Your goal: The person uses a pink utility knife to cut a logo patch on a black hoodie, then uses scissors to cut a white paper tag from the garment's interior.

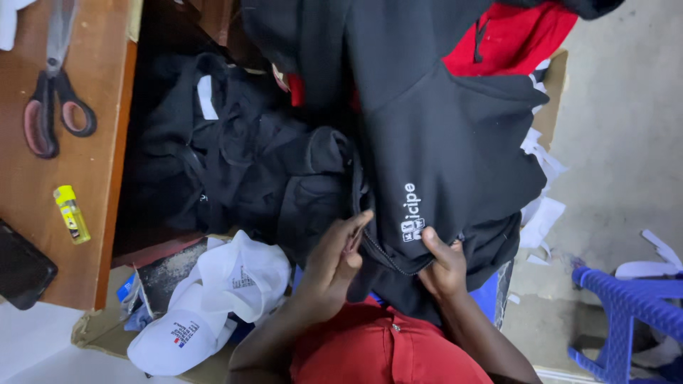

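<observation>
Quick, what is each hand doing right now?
Left hand: shut, pinching the black jacket by its zipper.
Right hand: shut, gripping the jacket's edge.

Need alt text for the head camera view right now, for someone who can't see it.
Both bare hands grip a black zippered garment with a small white print: the left hand pinches the zipper edge and the right hand holds the hem. More black clothing is piled behind, white caps lie to the left, and scissors and a yellow lighter rest on a wooden table.
</observation>
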